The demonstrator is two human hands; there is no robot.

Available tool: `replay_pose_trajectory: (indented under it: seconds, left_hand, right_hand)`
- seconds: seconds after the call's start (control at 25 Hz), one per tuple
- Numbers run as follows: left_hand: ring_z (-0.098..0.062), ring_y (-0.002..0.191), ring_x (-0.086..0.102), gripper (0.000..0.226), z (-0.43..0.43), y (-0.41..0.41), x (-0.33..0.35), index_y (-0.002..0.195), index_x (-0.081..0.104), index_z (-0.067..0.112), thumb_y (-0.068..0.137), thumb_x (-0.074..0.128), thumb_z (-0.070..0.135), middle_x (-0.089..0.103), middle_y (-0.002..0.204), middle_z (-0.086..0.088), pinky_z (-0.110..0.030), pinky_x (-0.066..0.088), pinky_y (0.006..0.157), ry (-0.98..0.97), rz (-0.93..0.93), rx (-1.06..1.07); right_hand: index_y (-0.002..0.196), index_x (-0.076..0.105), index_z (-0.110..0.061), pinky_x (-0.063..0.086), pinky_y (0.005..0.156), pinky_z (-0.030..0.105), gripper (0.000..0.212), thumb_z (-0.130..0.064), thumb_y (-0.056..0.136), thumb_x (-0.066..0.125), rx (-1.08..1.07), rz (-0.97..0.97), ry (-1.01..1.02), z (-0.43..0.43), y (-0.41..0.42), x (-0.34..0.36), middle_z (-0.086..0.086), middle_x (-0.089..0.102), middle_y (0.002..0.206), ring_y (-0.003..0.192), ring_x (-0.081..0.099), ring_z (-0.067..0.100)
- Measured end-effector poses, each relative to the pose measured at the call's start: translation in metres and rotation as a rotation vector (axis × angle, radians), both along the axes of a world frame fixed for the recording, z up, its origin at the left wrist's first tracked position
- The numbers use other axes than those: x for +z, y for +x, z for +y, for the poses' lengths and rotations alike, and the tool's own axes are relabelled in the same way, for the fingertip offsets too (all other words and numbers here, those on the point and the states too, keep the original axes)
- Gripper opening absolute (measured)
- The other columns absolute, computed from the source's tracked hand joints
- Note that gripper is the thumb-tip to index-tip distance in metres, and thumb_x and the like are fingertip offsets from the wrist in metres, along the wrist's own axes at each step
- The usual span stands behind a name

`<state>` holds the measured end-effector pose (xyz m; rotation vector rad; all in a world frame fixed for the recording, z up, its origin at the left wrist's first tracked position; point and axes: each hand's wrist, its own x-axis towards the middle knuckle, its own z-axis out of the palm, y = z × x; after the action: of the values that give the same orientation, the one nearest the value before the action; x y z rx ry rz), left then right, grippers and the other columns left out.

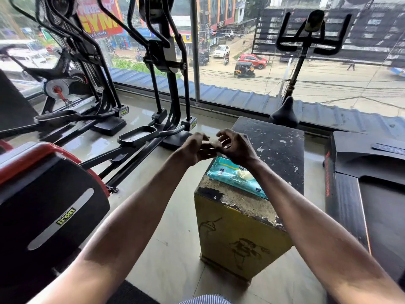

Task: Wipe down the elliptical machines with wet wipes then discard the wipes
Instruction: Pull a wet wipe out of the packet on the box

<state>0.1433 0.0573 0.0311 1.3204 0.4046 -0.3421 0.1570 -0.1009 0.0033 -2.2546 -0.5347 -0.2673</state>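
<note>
A blue pack of wet wipes (232,178) lies on top of a worn yellow box (238,233), with a white wipe poking from its opening. Just above and beyond the pack, my left hand (195,150) and my right hand (235,147) meet, both pinching a small crumpled white wipe (214,141) between their fingertips. A black elliptical machine (166,88) stands ahead to the left by the window, its pedal (138,136) near my left hand. A second elliptical (87,73) stands further left.
A black and red machine housing (48,205) fills the lower left. A black worn platform (274,145) sits behind the yellow box. An exercise bike (293,84) stands by the window at right, and a treadmill (368,183) lies at far right. Pale tiled floor runs between them.
</note>
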Motion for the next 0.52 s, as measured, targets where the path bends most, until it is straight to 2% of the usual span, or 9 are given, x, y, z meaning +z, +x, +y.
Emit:
replay_pose_trajectory:
  seconds: [0.04, 0.12, 0.2, 0.28, 0.4, 0.44, 0.52]
  left_hand:
    - [-0.026, 0.080, 0.070, 0.022, 0.003, -0.002, 0.000, 0.091, 0.059, 0.014, 0.095, 0.037, 0.011, 0.073, 0.083, -0.011, -0.034, 0.057, 0.071, 0.008, -0.002, -0.037]
    - [-0.022, 0.091, 0.068, 0.020, 0.013, -0.003, -0.003, 0.103, 0.060, 0.023, 0.096, 0.045, 0.011, 0.073, 0.096, -0.005, -0.035, 0.054, 0.078, 0.144, -0.055, -0.142]
    - [-0.014, 0.091, 0.064, 0.013, 0.020, -0.003, -0.009, 0.100, 0.064, 0.028, 0.094, 0.062, 0.017, 0.071, 0.091, 0.007, -0.034, 0.050, 0.078, 0.289, -0.144, -0.188]
    - [-0.007, 0.077, 0.068, 0.007, 0.021, -0.003, -0.012, 0.088, 0.066, 0.024, 0.091, 0.070, 0.019, 0.071, 0.076, 0.011, -0.029, 0.047, 0.072, 0.295, -0.210, -0.146]
    - [-0.003, 0.057, 0.068, 0.015, 0.015, -0.002, -0.010, 0.080, 0.064, 0.021, 0.092, 0.068, 0.012, 0.071, 0.060, 0.011, -0.023, 0.044, 0.060, 0.301, -0.273, -0.079]
    - [-0.004, 0.057, 0.069, 0.015, 0.013, -0.003, -0.009, 0.081, 0.064, 0.020, 0.092, 0.068, 0.012, 0.071, 0.061, 0.010, -0.022, 0.045, 0.059, 0.301, -0.282, -0.073]
    - [-0.008, 0.063, 0.070, 0.005, 0.012, -0.005, -0.011, 0.089, 0.067, 0.018, 0.093, 0.068, 0.017, 0.071, 0.069, 0.007, -0.022, 0.046, 0.059, 0.289, -0.272, -0.047]
  right_hand:
    - [0.110, 0.069, -0.017, 0.056, 0.081, 0.031, 0.026, -0.025, 0.086, 0.075, -0.027, -0.015, 0.009, -0.001, 0.001, 0.000, -0.003, 0.074, 0.088, 0.079, 0.070, 0.014]
    - [0.107, 0.070, -0.019, 0.054, 0.084, 0.032, 0.025, -0.016, 0.083, 0.076, -0.041, 0.090, 0.109, -0.003, 0.005, 0.001, 0.002, 0.076, 0.089, 0.082, 0.070, 0.016]
    - [0.106, 0.069, -0.018, 0.054, 0.080, 0.035, 0.024, -0.006, 0.086, 0.073, -0.019, 0.256, 0.288, -0.005, 0.009, 0.002, 0.008, 0.074, 0.092, 0.082, 0.066, 0.017]
    - [0.105, 0.067, -0.015, 0.053, 0.075, 0.031, 0.021, -0.001, 0.089, 0.070, 0.013, 0.341, 0.395, -0.007, 0.006, 0.006, 0.009, 0.071, 0.095, 0.081, 0.064, 0.015]
    - [0.105, 0.067, -0.015, 0.056, 0.066, 0.025, 0.018, -0.013, 0.089, 0.075, 0.062, 0.450, 0.465, -0.006, -0.003, 0.010, 0.003, 0.072, 0.093, 0.076, 0.068, 0.010]
    - [0.104, 0.068, -0.014, 0.058, 0.068, 0.027, 0.018, -0.014, 0.088, 0.077, 0.063, 0.462, 0.473, -0.005, -0.003, 0.008, 0.002, 0.073, 0.092, 0.075, 0.069, 0.011]
    - [0.099, 0.073, -0.014, 0.062, 0.081, 0.041, 0.014, -0.013, 0.086, 0.078, -0.018, 0.428, 0.460, -0.002, 0.002, -0.001, 0.006, 0.076, 0.095, 0.083, 0.071, 0.018]
